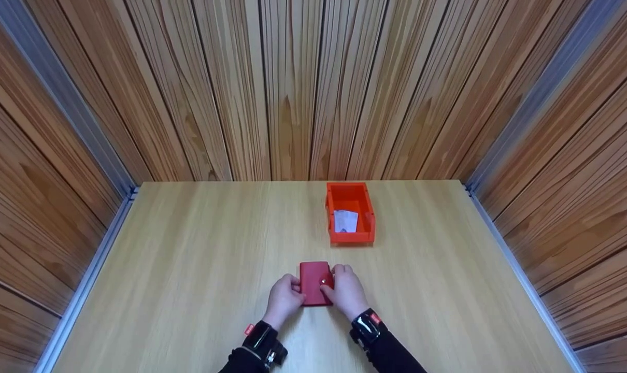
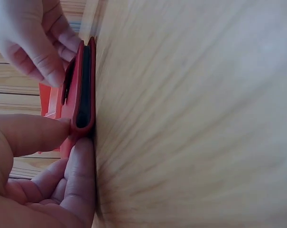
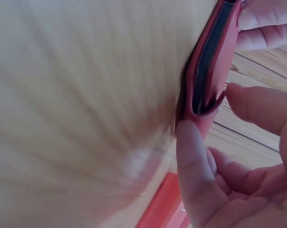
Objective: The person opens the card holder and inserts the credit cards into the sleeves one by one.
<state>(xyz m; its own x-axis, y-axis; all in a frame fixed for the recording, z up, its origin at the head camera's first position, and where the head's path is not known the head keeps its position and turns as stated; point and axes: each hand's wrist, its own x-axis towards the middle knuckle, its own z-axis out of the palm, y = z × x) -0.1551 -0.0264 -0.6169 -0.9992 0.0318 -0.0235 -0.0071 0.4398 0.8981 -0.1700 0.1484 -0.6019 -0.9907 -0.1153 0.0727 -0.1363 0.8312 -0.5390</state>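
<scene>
A red card holder (image 1: pixel 312 284) with a snap tab on its right side lies on the table between the two hands. Its dark inner sleeves (image 2: pixel 85 85) show along the near edge in the left wrist view. At the left spine, the left hand (image 1: pixel 284 299) pinches the card holder between thumb and fingers. The right hand (image 1: pixel 347 291) is at the opposite side, its thumb on the tab by the metal snap and its fingers against the right edge. In the right wrist view the tab (image 3: pixel 212 111) wraps around that edge, and the right thumb tip touches it.
Behind the card holder, slightly right, stands an orange-red bin (image 1: pixel 352 238) with a whitish packet (image 1: pixel 345 221) in it. Wood-panelled walls (image 1: pixel 287 93) and metal rails (image 1: pixel 80 290) border the light wooden table (image 1: pixel 199 248).
</scene>
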